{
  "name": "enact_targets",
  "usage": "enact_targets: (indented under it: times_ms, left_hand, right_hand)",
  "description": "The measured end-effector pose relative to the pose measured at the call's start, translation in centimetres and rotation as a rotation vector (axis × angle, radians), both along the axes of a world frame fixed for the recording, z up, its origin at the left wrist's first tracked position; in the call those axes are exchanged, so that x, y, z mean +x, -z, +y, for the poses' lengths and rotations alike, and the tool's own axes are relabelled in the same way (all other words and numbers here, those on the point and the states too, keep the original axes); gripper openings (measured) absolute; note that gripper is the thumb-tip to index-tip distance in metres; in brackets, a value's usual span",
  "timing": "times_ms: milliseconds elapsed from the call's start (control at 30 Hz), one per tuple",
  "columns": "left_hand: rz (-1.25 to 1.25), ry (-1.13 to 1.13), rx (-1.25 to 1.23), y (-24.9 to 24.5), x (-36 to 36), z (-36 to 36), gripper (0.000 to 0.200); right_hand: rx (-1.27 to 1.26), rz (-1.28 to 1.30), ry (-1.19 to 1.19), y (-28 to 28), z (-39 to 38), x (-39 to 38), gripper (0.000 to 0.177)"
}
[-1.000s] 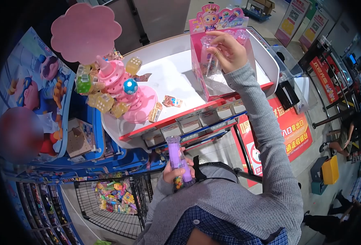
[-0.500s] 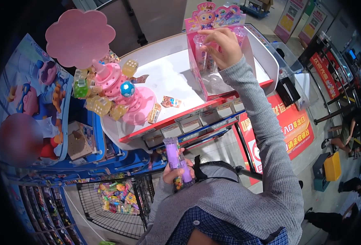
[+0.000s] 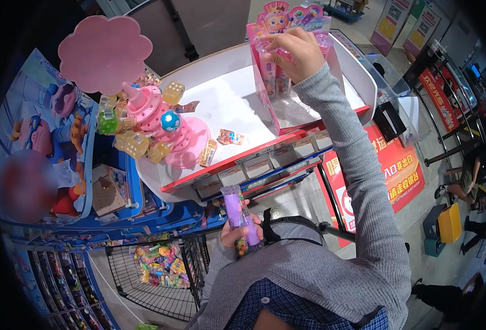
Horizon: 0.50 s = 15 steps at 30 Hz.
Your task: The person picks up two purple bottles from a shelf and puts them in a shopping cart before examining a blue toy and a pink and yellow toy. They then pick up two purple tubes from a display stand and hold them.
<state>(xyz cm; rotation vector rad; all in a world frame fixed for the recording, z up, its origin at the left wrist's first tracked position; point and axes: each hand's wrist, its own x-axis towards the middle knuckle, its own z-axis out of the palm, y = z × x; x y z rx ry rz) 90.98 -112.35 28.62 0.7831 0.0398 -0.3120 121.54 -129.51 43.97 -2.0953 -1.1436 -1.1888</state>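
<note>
My left hand, low in front of my body, is wrapped round a purple candy tube. The tube is clear-capped, and small coloured balls show beside my fingers. My right hand reaches into a pink cardboard display box with a crowned cartoon figure on its header. Thumb and fingers close around the top of a pink candy tube standing in the box's left part. More pink tubes stand behind and to the right, partly covered by my hand.
On the white counter, a pink tiered stand carries yellow dice-shaped packs and a blue ball. Small wrapped packets lie beside it. A wire cart with colourful packages stands lower left. Blue shelving borders the left; people are at far right.
My right hand has shifted slightly left with its fingers still at the top of the pink tube. A clear, shiny shape low in the box no longer shows. The left hand stays nearly still.
</note>
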Motion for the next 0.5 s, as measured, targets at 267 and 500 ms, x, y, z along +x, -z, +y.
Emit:
enact_targets:
  times_ms: [267,500]
  left_hand:
    - [-0.007,0.006,-0.027,0.6,-0.1,0.1,0.073]
    - [0.049,0.04,-0.109,-0.4,0.0,-0.4,0.075]
  right_hand:
    - [0.071,0.036,0.001,1.0,0.1,-0.3,0.027]
    - [0.018,-0.039,0.066,0.8,0.1,-1.6,0.024]
